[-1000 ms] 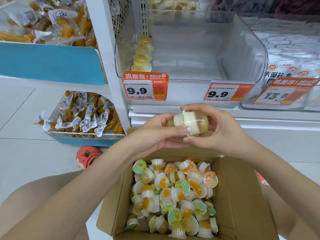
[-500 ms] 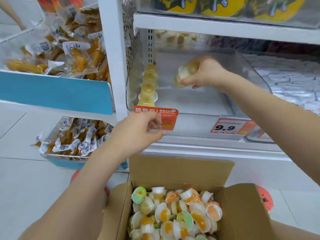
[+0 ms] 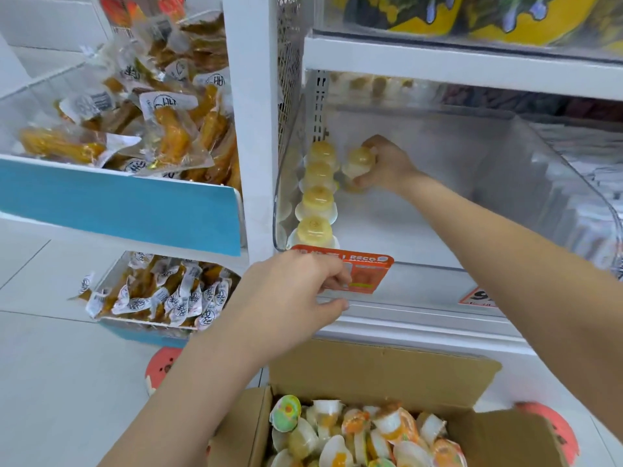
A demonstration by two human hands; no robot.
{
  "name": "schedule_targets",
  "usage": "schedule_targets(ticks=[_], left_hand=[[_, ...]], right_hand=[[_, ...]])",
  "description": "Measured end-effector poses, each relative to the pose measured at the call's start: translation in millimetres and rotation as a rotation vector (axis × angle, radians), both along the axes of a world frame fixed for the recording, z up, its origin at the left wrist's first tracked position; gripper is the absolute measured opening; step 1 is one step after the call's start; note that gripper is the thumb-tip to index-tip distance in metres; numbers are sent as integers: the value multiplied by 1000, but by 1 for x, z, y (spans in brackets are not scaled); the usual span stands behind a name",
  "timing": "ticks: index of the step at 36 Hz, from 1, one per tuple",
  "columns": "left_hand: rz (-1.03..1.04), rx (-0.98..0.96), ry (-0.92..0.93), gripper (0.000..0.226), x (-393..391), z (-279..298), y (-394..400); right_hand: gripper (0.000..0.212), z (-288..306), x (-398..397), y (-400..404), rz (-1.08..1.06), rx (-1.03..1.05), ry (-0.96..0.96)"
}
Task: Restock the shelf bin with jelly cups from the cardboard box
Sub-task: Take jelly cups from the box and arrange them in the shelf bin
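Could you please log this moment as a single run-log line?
right hand: holds jelly cup in shelf bin beside cup row | left hand: at price tag

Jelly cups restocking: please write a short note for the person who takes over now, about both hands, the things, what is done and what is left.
Right hand is inside the clear shelf bin, gripping one jelly cup beside the row of four cups along the bin's left wall.
Left hand holds nothing; its fingers touch the orange price tag at the bin's front edge.
Cardboard box sits open below, full of cups.
Done: four cups lined up.
Left: set this cup down, then fill the mostly bare bin from the box.
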State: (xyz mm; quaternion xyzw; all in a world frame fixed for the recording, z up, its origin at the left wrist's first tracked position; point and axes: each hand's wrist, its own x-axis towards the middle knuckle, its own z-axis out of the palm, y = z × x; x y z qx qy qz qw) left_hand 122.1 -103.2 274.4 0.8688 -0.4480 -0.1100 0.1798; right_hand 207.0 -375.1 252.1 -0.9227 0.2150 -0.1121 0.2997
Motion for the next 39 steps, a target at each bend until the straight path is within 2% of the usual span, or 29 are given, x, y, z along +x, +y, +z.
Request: schedule_targets(ticks=[5,9,13,16,19,23,25,27,31,34,37,39], left_hand=[[-7,-2,-14,30,-3,-1,3],[-10,-6,-11,30,-4,-2,4],[-12,-8,-15,30,-4,-3,4],[-16,-5,-23,30,-4,-3,3],[-19,-6,-22,29,-4,-3,3],[-17,-7,-32,28,-4,-3,3],[-13,-20,-62,25,-5,-4,3],[-5,-35,-80,22,-6,-6,5],[-5,-45,-104,22,-11,-13,10],[-7,-52,-132,23,-15,-27,10],[39,-156,-54,22,-28,-57,8],[67,-173,32,20,-40,-85,10]], right_hand=[[62,-9,3,0,-29,36,-85],[56,-12,2,1,-64,141,-162],[54,-13,1,2,-61,117,-218],[55,-13,-1,3,-71,175,-234],[70,-11,-3,2,-81,93,-193],[94,1,-11,2,0,23,39],[97,13,-22,6,21,-33,90],[81,27,-44,13,-15,-53,18],[34,46,-122,42,-28,-86,-359],[20,39,-185,71,-3,-128,-577],[15,14,-236,94,18,-232,-620],[13,-14,-264,104,69,-283,-550]])
